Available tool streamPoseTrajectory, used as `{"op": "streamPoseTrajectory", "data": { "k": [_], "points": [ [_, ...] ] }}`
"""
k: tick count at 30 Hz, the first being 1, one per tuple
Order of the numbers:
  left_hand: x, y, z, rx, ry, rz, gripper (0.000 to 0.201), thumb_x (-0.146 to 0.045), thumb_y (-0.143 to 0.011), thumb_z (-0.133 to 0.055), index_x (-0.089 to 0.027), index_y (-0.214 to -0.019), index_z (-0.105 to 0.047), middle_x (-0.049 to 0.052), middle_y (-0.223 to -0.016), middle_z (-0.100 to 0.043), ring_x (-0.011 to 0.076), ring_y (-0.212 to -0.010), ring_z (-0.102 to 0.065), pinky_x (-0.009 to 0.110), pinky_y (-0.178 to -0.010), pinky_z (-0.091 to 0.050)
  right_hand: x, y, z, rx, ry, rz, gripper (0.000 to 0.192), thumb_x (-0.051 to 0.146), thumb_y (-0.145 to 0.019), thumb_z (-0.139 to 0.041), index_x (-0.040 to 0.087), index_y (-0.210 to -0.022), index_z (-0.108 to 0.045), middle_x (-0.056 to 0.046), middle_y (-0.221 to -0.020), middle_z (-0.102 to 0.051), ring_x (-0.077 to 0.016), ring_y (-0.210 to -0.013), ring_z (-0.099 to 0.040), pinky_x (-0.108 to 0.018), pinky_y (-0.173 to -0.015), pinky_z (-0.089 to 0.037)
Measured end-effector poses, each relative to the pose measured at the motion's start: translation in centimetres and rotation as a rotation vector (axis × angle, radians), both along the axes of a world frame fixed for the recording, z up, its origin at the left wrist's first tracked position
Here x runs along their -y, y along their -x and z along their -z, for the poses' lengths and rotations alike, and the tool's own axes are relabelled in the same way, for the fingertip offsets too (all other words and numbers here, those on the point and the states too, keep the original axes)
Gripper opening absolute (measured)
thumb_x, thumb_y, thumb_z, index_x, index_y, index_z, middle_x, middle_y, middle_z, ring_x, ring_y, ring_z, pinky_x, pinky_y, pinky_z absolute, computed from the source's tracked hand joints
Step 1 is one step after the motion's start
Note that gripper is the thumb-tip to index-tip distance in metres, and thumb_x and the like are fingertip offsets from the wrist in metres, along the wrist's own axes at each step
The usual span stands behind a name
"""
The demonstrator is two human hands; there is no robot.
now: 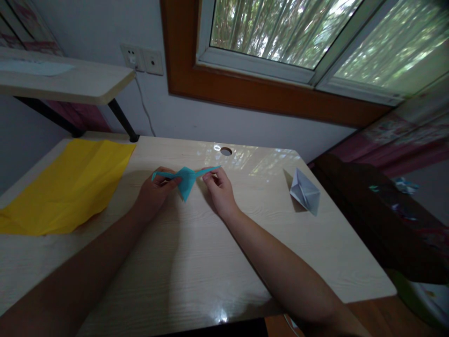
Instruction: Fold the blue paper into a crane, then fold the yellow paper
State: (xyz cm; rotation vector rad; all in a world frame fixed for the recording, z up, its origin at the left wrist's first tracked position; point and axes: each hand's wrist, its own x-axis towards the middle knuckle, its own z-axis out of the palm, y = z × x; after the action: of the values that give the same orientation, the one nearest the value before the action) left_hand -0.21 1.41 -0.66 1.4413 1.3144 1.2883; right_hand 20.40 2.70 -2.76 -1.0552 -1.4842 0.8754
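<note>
A small teal folded paper piece is held over the middle of a pale wooden desk. My left hand pinches its left arm, and my right hand pinches the thin right arm. The paper's pointed middle hangs down between both hands, just above the desk top.
A large creased yellow paper sheet lies on the desk's left side. A grey folded paper figure stands at the right. A cable hole sits near the far edge. A raised shelf is at the far left, a window behind.
</note>
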Motion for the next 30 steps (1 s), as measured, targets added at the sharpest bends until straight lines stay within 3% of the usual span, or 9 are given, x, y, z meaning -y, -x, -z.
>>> {"op": "streamPoseTrajectory", "data": {
  "k": [13,20,30],
  "points": [
    [0.07,-0.28,-0.33,0.053,-0.01,-0.009,0.023,-0.038,-0.076,-0.08,-0.023,-0.089,-0.07,0.002,-0.096,-0.071,0.0206,-0.093,-0.066,0.032,-0.088,-0.053,0.21,0.3,-0.72,-0.017,-0.038,-0.089,0.012,0.033,-0.086,-0.07,0.026,-0.094,-0.075,-0.003,-0.091,-0.064,-0.0149,-0.071,-0.053,-0.03,-0.065,-0.043],
    [-0.01,-0.19,-0.08,0.048,-0.045,-0.024,0.021,-0.037,-0.078,-0.08,-0.022,-0.09,-0.071,0.003,-0.1,-0.068,0.0199,-0.096,-0.065,0.031,-0.088,-0.053,0.38,-0.03,-0.89,-0.025,-0.033,-0.152,0.023,0.023,-0.088,-0.061,0.028,-0.106,-0.076,-0.004,-0.099,-0.067,-0.018,-0.083,-0.06,-0.031,-0.069,-0.047],
    [-0.19,-0.24,0.33,0.1,-0.029,0.057,0.036,-0.044,-0.074,-0.084,-0.021,-0.097,-0.068,0.004,-0.105,-0.067,0.0199,-0.098,-0.065,0.033,-0.088,-0.053,0.32,0.29,-0.58,-0.042,-0.02,-0.093,0.017,0.04,-0.086,-0.075,0.025,-0.095,-0.077,-0.002,-0.086,-0.063,-0.0142,-0.068,-0.053,-0.03,-0.062,-0.044]
  ]
}}
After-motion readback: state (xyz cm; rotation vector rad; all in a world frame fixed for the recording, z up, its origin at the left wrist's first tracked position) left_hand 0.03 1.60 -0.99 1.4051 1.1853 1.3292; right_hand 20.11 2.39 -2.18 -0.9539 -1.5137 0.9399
